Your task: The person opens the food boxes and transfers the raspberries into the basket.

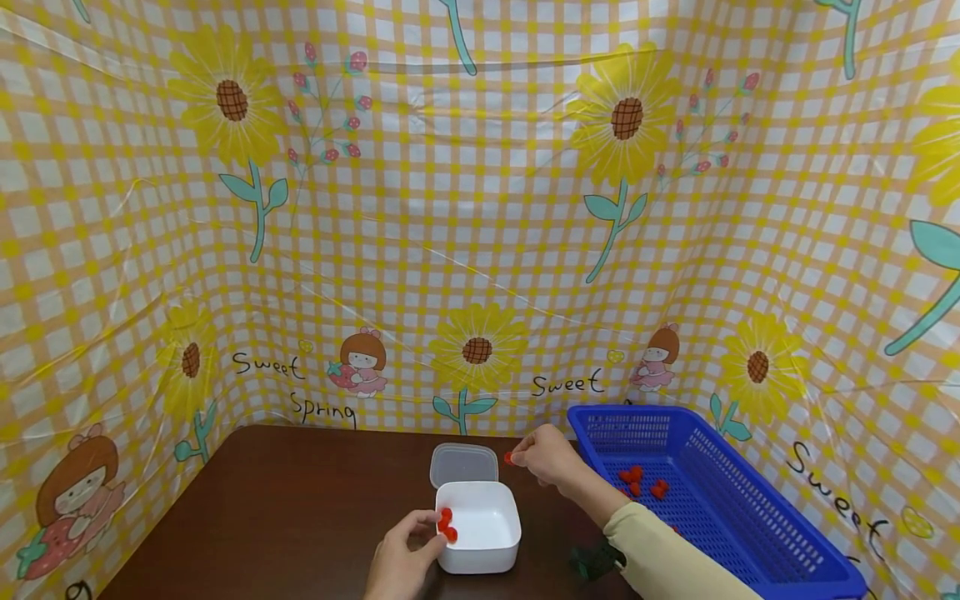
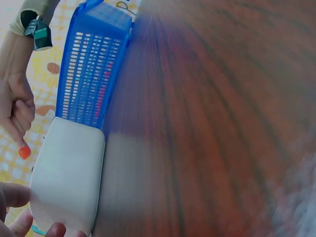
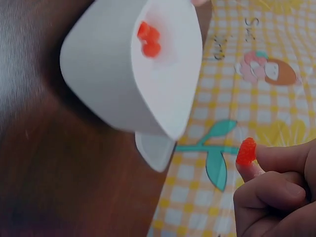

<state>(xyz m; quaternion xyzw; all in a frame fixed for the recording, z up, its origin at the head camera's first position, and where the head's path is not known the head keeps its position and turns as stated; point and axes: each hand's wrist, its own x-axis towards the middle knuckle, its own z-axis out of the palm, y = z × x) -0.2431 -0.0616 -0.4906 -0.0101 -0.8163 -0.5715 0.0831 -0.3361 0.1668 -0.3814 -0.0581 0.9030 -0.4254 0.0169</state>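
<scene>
My right hand [image 1: 547, 454] pinches a small red raspberry-like piece [image 3: 246, 152], bumpy on its surface, between thumb and fingertip. It is raised behind and to the right of a white square box [image 1: 480, 560], which stands uncovered on the table. With spread thumb and fingers, my left hand [image 1: 401, 554] holds the box at its left side. Inside, against the left wall, lie a few red pieces [image 1: 447, 527] of similar colour. A translucent grey lid [image 1: 463, 465] lies flat just behind the box.
To the right stands a long blue perforated basket [image 1: 787, 500], with several red pieces [image 1: 633, 477] on its bottom. Dark brown tabletop [image 1: 300, 508] extends to the left. A checked, sunflower-printed cloth [image 1: 480, 208] encloses the back and sides.
</scene>
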